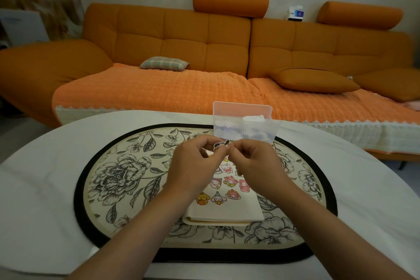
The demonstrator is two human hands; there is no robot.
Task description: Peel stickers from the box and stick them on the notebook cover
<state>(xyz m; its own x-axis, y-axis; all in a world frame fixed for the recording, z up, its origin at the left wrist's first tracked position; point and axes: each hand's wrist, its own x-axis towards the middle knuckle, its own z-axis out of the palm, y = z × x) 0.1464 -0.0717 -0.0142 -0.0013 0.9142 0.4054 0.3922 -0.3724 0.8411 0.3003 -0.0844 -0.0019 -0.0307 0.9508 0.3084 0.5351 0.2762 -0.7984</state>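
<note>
A small black-and-white cartoon sticker (220,144) is held up between my two hands above the notebook. My left hand (193,166) pinches its left side and my right hand (254,163) pinches its right edge with thumb and forefinger. Under my hands lies the cream notebook (227,209), its cover carrying several pink and yellow cartoon stickers (229,188); its upper part is hidden by my hands. Behind my hands stands the clear plastic sticker box (245,129) with its pink lid raised at the back.
The notebook lies on an oval floral mat (118,177) with a black border, on a white-covered table (45,188). An orange sofa (159,88) with cushions stands just beyond the table's far edge.
</note>
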